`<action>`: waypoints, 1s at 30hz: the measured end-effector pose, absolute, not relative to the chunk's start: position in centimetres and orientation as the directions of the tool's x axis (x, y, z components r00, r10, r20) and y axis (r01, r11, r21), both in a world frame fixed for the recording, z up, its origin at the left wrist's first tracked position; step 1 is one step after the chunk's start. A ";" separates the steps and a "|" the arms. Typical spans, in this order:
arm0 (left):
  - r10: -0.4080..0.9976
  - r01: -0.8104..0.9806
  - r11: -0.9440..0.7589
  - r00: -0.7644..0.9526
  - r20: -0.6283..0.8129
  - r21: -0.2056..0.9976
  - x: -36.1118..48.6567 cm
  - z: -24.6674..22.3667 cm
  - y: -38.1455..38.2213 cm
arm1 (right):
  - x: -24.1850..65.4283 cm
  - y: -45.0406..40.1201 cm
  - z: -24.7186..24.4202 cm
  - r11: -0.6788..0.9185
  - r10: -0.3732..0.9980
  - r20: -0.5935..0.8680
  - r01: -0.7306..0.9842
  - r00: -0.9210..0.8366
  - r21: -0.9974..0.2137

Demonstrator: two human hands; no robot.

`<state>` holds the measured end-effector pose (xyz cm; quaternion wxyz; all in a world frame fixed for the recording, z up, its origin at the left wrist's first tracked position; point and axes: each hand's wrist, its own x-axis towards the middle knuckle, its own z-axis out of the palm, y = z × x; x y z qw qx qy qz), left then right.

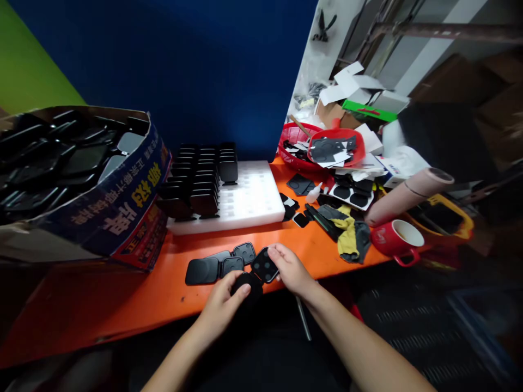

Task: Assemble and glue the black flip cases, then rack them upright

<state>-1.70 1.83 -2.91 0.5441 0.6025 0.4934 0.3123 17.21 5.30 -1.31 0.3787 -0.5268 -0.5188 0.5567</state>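
At the near edge of the orange table (pixel 134 296), both hands close on one black hinged case (pixel 261 269), the left hand (pixel 224 305) pinching its lower half and the right hand (pixel 291 268) its four-holed lid, with more black cases (pixel 216 265) lying just left, a white foam tray (pixel 249 198) behind, and a red mug (pixel 398 239) well right.

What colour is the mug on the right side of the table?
Red outside, pale inside; the mug shows best in the head view.
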 end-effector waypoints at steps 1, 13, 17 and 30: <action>0.933 0.281 0.060 0.326 -0.154 0.958 -1.9 -2.9 1.9 | 17.7 5.8 -1.5 -0.135 0.971 -0.165 0.171 -0.171 -0.976; 0.959 0.892 -0.107 0.208 -0.190 0.440 -8.7 -1.9 6.0 | 18.0 8.6 -2.0 0.136 0.990 0.073 0.641 -0.123 -0.755; 0.891 0.599 -0.038 0.383 -0.244 0.800 -7.1 -0.6 3.4 | 14.2 5.6 -1.6 -0.002 0.946 -0.108 0.329 -0.305 -0.944; 0.960 0.438 0.219 0.063 -0.273 0.872 -9.6 -1.8 1.6 | 13.4 7.5 -1.1 0.066 0.884 -0.149 0.433 -0.443 -0.899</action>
